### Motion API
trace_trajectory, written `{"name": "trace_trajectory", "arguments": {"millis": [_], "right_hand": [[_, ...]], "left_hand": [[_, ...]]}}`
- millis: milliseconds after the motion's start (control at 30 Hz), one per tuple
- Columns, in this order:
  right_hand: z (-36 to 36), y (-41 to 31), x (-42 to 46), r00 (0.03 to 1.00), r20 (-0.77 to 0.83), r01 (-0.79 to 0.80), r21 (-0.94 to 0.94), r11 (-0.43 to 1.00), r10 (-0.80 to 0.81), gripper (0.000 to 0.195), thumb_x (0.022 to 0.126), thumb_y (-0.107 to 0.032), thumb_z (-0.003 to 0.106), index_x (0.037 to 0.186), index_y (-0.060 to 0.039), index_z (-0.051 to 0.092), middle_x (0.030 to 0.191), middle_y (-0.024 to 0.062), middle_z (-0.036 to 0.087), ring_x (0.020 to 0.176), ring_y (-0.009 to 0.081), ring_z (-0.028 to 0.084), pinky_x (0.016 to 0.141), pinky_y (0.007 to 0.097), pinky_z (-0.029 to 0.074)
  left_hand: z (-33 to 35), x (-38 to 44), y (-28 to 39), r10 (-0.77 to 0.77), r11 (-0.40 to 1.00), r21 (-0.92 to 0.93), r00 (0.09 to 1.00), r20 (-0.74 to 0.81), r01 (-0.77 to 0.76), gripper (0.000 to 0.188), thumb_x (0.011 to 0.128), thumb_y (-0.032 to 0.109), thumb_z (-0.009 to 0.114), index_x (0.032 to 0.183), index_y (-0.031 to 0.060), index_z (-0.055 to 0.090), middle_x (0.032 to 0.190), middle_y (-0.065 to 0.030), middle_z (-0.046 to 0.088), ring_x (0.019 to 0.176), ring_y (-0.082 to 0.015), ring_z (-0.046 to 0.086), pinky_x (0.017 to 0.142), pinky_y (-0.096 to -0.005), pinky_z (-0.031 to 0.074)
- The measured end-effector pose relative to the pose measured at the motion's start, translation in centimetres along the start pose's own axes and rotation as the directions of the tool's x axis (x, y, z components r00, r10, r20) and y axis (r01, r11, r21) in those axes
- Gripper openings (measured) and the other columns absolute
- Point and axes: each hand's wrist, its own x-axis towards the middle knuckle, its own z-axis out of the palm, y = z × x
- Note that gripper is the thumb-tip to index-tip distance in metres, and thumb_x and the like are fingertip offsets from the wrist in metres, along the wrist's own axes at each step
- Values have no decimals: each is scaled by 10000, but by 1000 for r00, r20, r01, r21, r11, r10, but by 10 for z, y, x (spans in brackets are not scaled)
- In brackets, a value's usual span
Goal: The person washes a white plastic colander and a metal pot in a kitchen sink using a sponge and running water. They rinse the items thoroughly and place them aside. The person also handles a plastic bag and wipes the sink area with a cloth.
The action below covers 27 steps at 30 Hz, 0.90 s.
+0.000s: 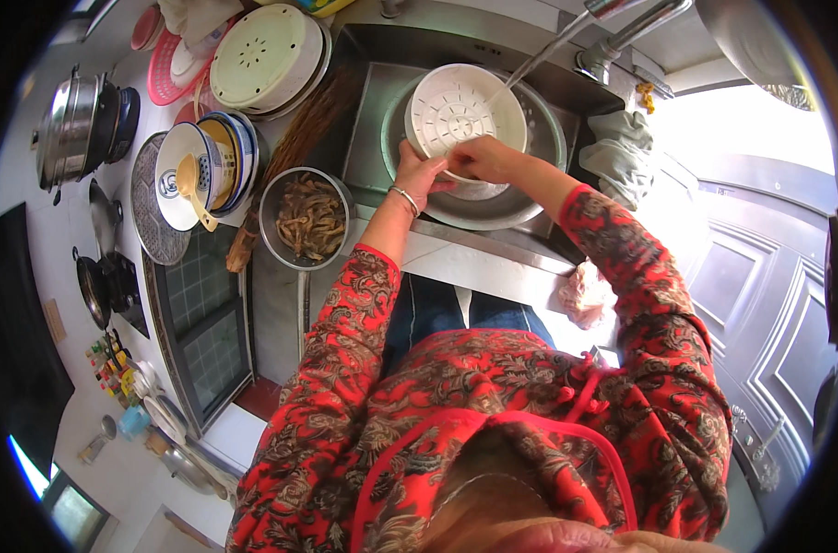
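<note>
A white plastic colander (pixel 460 104) is held tilted above a large metal basin (pixel 550 148) in the steel sink. My left hand (pixel 419 173) grips the colander's near rim, thumb to the right. My right hand (pixel 485 160) reaches over the same rim, its fingers curled inside; whether they hold anything is hidden. From the metal faucet (pixel 599 62) a stream of water runs into the colander. Left of my left forearm, a metal pot (pixel 263 225) holds brown, elongated dried pieces (pixel 312 221) that I cannot identify exactly.
A bundle of brown twigs (pixel 287 152) lies along the sink's left side. Farther left are stacked enamel bowls (pixel 180 186) with a yellow ladle (pixel 192 186) and an upturned pale green colander (pixel 256 59). A gray cloth (pixel 619 152) hangs at the sink's right edge.
</note>
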Motion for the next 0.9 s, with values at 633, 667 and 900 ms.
{"name": "trace_trajectory", "arguments": {"millis": [633,667,900], "right_hand": [[-31,16,-38,921,-387,-121,-192,974,38,129,765,-51,617,891,-62,641,891,128,644,863,329,619,761,388,494],[-38,3,-46,879,-476,-92,-169,981,0,133,761,-45,620,892,-61,639,896,126,640,867,329,617,755,390,494],[-58,-63,-122,627,-778,-182,-100,978,37,111,801,-34,651,908,-34,624,939,104,599,758,246,618,678,317,500]], "left_hand": [[13,5,1,-64,987,-143,998,28,67,599,771,18,504,1318,84,269,1266,-166,469,998,-330,612,689,-479,596],[20,9,-2,-70,992,-109,997,-44,65,593,778,9,490,1318,94,262,1281,-176,453,1032,-348,601,700,-495,597],[43,36,-37,-352,666,-658,926,140,353,492,869,66,359,1347,-46,331,1308,-262,443,1087,-444,553,886,-549,535]]}}
